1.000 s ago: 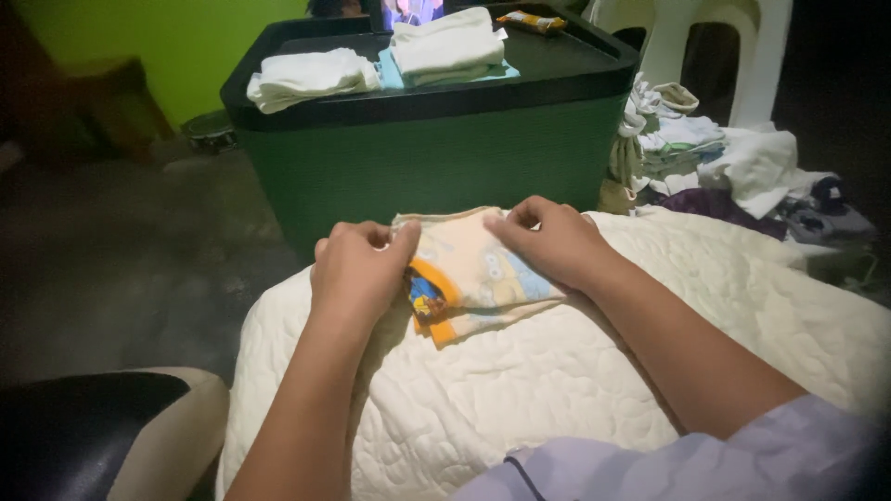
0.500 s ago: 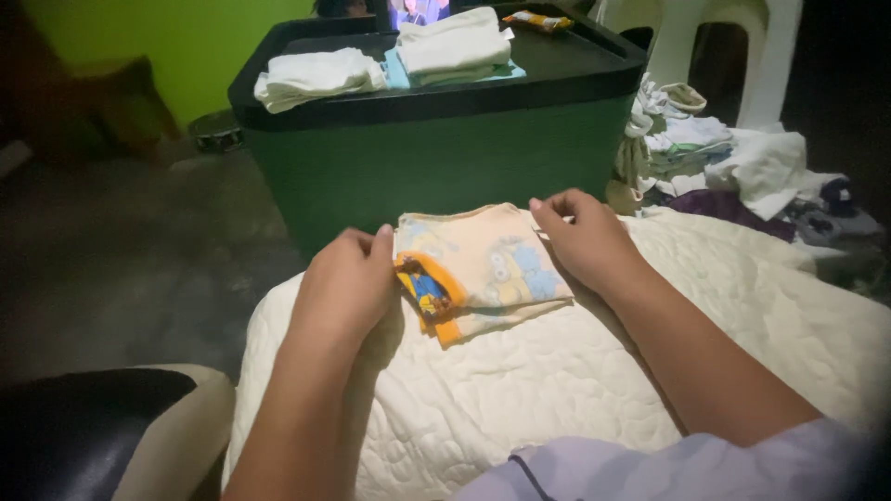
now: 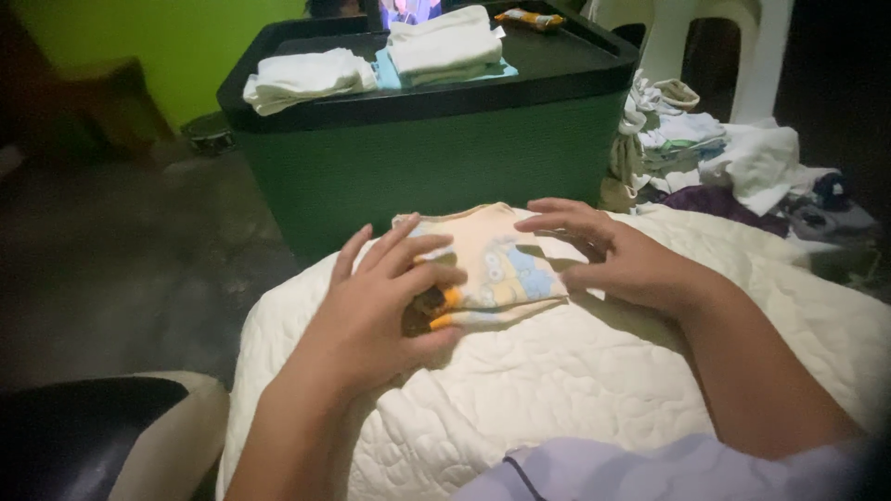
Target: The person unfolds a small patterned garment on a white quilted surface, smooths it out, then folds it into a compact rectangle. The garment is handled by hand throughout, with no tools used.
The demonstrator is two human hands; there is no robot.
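Observation:
A small folded cream garment [image 3: 492, 264] with yellow cartoon figures and an orange trim lies on a cream quilted cushion [image 3: 575, 380] across my lap. My left hand [image 3: 385, 301] hovers over the garment's left edge, fingers spread, thumb beneath the orange trim. My right hand [image 3: 613, 252] is open over the garment's right edge, fingertips near the cloth. Neither hand grips the cloth.
A dark green bin with a black lid [image 3: 436, 130] stands just beyond the cushion, carrying folded white cloths [image 3: 302, 79] and a second folded stack [image 3: 444, 44]. A heap of unfolded laundry [image 3: 742, 167] lies at the right beside a white plastic chair [image 3: 715, 46].
Both hands let go of the garment's top corners and opened. My left hand moved right over the orange trim; my right hand lifted and spread beside the right edge.

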